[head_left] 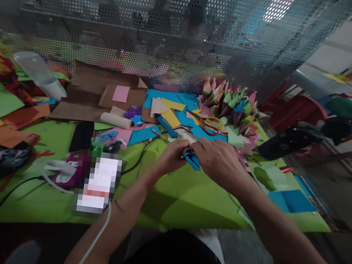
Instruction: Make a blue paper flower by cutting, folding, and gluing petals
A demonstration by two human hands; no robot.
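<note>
Above the near middle of the green-covered table, my left hand (175, 154) and my right hand (209, 154) meet around a small folded blue paper (192, 160). The fingers of both are closed on it, and much of the paper is hidden behind them. Its lower edge sticks out between the hands and looks layered. Just beyond the hands lie a blue box cutter (167, 127), a pencil-like stick (160, 135) and scissors with red and yellow handles (209, 127).
Paper cones (228, 100) crowd the back right. Blue sheets (292, 201) lie at right. A lit phone (99, 184) with a white cable, a tissue pack (72, 170) and a black phone (81, 137) are at left. A perforated metal panel (161, 43) rises behind the table (180, 197).
</note>
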